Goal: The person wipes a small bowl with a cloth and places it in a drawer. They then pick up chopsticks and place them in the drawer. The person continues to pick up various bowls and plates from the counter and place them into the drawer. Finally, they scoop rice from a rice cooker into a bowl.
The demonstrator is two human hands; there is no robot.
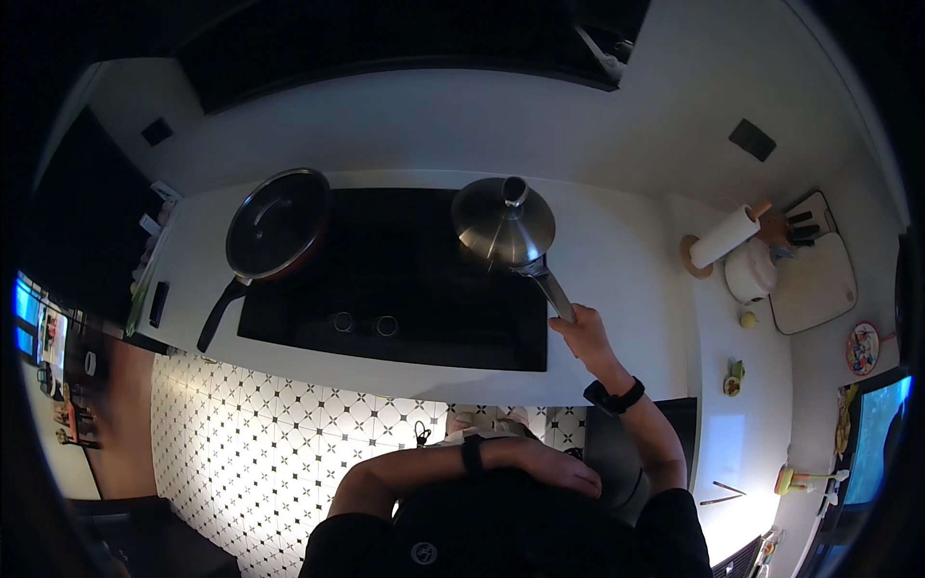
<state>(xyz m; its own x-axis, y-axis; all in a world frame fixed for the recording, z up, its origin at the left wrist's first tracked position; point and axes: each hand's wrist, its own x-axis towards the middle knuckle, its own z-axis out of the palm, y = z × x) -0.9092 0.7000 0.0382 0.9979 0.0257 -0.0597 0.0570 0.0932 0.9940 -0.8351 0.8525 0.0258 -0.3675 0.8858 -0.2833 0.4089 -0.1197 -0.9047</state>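
My right hand [584, 336] is closed around the handle [555, 295] of a metal pan on the right side of the black cooktop [405, 289]. A domed stainless steel lid [498, 231] with an upright knob covers that pan. My left hand [567, 473] lies across the front of my body, with its fingers bent; whether it holds anything cannot be told. On the cooktop's left side stands a frying pan [278, 224] with a glass lid, its black handle [220, 314] pointing towards the counter's front edge.
A paper towel roll [725, 236] on a wooden stand, a knife block [775, 230], a white pot [750, 271] and a cutting board [813, 282] stand at the right. Chopsticks [723, 493] lie on the right counter. A range hood [405, 43] hangs above.
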